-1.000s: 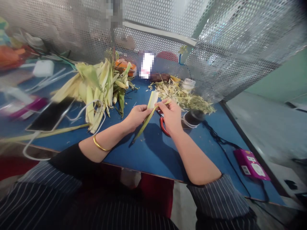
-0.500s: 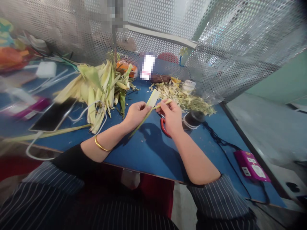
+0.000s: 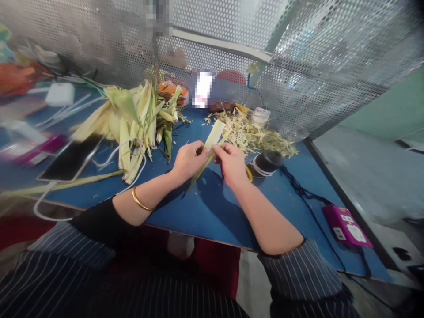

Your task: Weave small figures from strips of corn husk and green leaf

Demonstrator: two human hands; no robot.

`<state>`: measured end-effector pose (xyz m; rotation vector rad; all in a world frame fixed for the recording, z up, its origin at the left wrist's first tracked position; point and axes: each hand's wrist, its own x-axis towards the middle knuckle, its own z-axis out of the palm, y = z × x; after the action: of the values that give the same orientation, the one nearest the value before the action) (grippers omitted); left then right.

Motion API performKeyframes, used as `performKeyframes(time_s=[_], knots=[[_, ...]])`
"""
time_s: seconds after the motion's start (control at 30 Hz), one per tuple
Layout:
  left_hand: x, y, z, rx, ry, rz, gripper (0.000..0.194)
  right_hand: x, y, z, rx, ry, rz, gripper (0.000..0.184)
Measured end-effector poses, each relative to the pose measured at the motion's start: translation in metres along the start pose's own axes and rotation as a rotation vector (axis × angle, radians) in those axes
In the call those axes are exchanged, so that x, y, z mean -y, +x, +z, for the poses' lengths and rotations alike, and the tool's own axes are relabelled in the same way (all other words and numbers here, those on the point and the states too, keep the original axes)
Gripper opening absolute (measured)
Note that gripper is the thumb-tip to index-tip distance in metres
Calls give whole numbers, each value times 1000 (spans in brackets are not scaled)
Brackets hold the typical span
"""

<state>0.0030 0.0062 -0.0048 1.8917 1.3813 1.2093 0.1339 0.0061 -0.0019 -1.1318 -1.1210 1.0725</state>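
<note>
A pale green strip of corn husk (image 3: 214, 133) is pinched between my hands, its broad end pointing away from me and a narrow tail hanging toward the table's front. My left hand (image 3: 189, 160), below a gold bangle (image 3: 141, 199), grips it with thumb and fingers. Close beside it, my right hand (image 3: 232, 162) pinches the husk at its right edge, the fingers partly hidden. A yellow loop (image 3: 248, 174), probably a handle, shows just behind my right wrist. To its right lies a dark spool (image 3: 268, 161) with white cord round it.
Corn husks (image 3: 132, 119) are heaped at the left. Behind my hands spreads a pile of shredded husk (image 3: 247, 132). A phone (image 3: 71, 158) with a white cable lies on the blue table (image 3: 212, 216). At the right sits a magenta power box (image 3: 347, 226); a perforated metal screen (image 3: 225, 31) stands behind.
My right hand has moved left and closer to my left hand, from a thin strip onto the broad husk. The red handle beside it is now out of sight and a yellow loop shows.
</note>
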Motion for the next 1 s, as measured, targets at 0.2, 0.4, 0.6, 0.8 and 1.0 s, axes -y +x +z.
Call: performKeyframes(time_s=[0.2,0.4,0.6,0.8,1.0], knots=[[0,0,2,-47,-27,-25,25,1,-4,5,-22,-53,70,26],[0,-1,4,-37,-74,-60,24,-8,-6,4,-60,-70,-89,24],[4,1,6,-54,-145,-85,26,-8,-11,4,-82,-142,-178,25],[3,2,3,-127,-71,-38,28,-1,-13,7,-41,-84,-141,24],[-1,0,1,-147,20,-1,24,1,-13,11,29,-28,68,27]])
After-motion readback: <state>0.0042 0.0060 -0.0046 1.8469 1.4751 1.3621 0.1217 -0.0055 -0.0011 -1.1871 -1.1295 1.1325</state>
